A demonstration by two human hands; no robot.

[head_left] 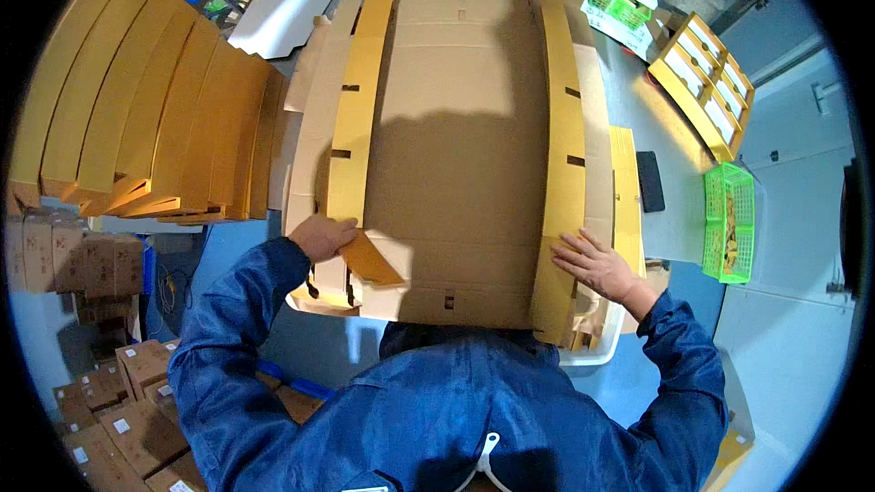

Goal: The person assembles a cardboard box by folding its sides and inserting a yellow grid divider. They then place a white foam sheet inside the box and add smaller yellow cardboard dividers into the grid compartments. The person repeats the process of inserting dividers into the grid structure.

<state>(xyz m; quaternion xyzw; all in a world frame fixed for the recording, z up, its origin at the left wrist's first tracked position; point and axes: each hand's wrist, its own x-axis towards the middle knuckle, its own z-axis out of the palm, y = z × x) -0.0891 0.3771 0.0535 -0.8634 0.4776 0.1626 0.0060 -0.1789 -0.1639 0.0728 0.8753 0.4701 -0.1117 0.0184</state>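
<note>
Grey worktable (682, 214) is cluttered round the edges, my cardboard sheet (460, 173) front and centre. Yellow side strips (563, 191) look folded, ends lie flat: maybe halfway. Left hand (323, 238) is curled at the angled yellow flap (372, 261), can't tell if pinching; right hand (594, 264) is spread wide on the right strip.

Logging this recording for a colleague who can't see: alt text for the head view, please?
A person's left hand touches a bent yellow flap on a cardboard sheet, while the spread right hand lies over its right yellow strip. Yellow cardboard pieces stand at left.
</note>
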